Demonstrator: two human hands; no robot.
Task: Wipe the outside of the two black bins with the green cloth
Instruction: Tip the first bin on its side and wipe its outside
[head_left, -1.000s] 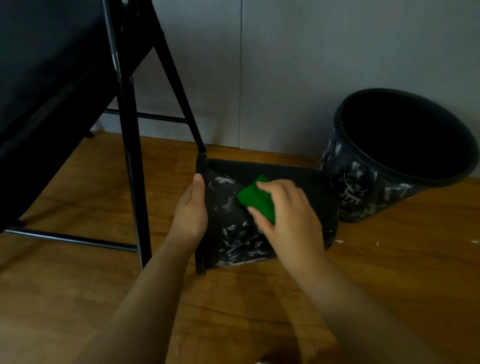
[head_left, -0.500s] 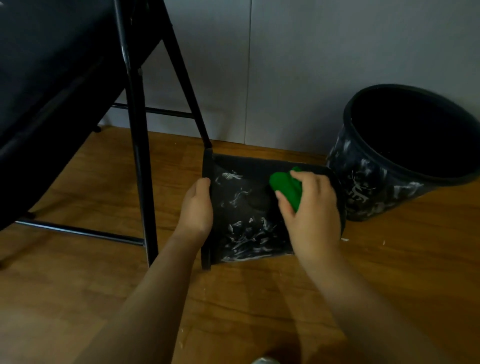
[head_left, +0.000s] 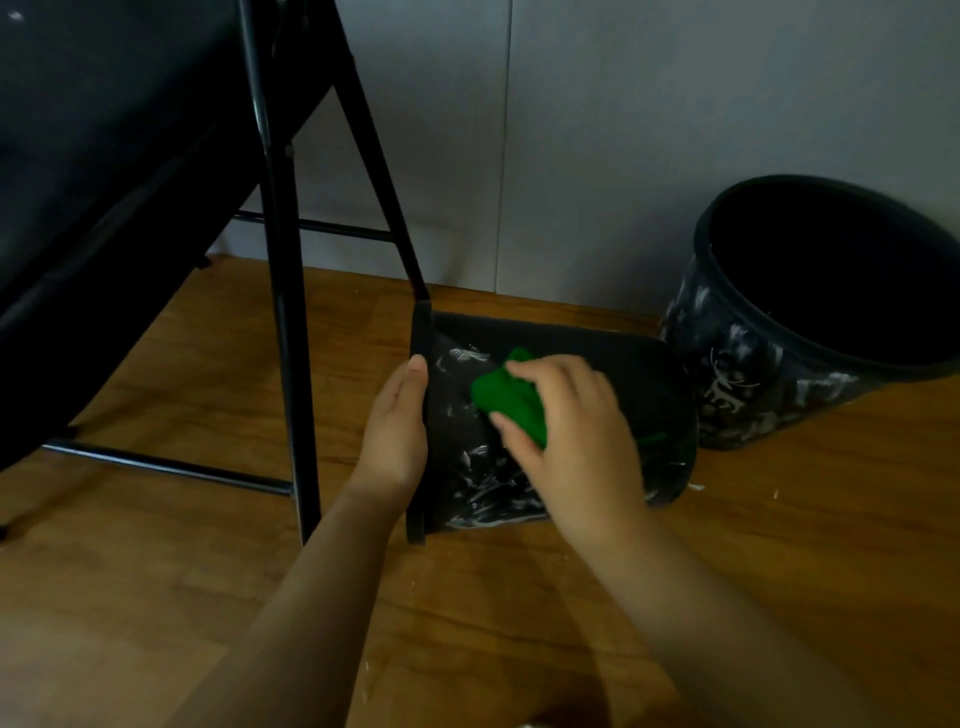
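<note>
We had the nearer bin (head_left: 613, 364) lying on its side on the wooden floor (head_left: 519, 597), mouth turned to our left, so that its outer wall faced up where the cloth could reach it. Our left hand (head_left: 397, 436) lay against the rim (head_left: 418, 415), fingers fairly straight, thumb along the edge, which we judged was there to stop the bin rolling or sliding under the rubbing. Our right hand (head_left: 576, 441) gripped the bunched green cloth (head_left: 511, 400), fingers curled round it, and pressed it onto the upper wall near the rim end. White smears showed on the wall below and left of the cloth, so this bin looked only partly wiped.

The second bin (head_left: 769, 384) stood tilted near the wall, just beside the first one's base, its side streaked white and, by our judgement, not yet cleaned.

We counted two black bins, one green cloth, two hands, and one black folding chair (head_left: 280, 312) at our left.
</note>
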